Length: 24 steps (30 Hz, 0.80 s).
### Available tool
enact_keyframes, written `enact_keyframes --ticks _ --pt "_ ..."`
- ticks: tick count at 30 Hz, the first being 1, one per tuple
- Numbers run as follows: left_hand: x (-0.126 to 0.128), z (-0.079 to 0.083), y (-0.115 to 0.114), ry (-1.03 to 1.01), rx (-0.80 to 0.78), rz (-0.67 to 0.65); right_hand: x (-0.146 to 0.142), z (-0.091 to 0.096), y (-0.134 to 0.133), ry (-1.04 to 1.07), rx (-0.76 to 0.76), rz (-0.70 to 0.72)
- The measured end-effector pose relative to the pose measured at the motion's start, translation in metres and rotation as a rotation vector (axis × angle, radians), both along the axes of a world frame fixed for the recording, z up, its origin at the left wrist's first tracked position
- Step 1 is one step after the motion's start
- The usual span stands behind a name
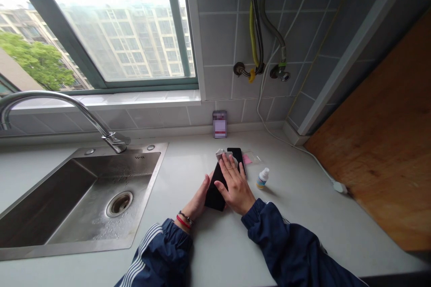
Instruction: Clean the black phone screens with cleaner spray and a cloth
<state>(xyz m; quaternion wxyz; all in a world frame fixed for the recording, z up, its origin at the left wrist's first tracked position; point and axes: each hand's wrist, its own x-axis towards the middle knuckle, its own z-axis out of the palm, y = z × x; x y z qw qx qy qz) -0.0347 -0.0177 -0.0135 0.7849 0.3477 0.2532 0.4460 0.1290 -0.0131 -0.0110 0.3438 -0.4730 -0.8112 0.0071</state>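
The left hand (198, 193), its fingers straight and unclenched, braces against the edge of a black smartphone (214, 193) lying diagonally on the white countertop (215, 251), while the right hand (236, 184) curves its spread fingers over the phone, pressing a crumpled white cloth (222, 155) against its far end (a red cord and a dark beaded bracelet (185, 219) circle the left wrist). Just beyond lie a clear plastic packet (252, 158) and a small white dropper bottle (262, 178), with a stainless steel sink (101, 202) to the left and a small blurred-label box (219, 124) against the tiles.
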Motion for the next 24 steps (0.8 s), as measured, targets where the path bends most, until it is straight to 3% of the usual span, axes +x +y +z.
enact_keyframes --ticks 6,15,20,24 --pt "0.001 -0.001 -0.002 0.056 0.021 -0.043 0.002 0.002 0.001 0.047 -0.023 -0.003" --pt "-0.002 -0.003 -0.003 0.007 0.04 -0.173 0.01 0.005 0.011 0.35 0.074 0.011" --pt "-0.003 -0.004 -0.002 -0.002 0.054 -0.176 0.01 0.005 0.011 0.446 0.03 0.01" --pt "-0.003 -0.003 -0.001 0.009 0.094 -0.201 0.01 0.004 0.013 0.668 -0.049 -0.043"
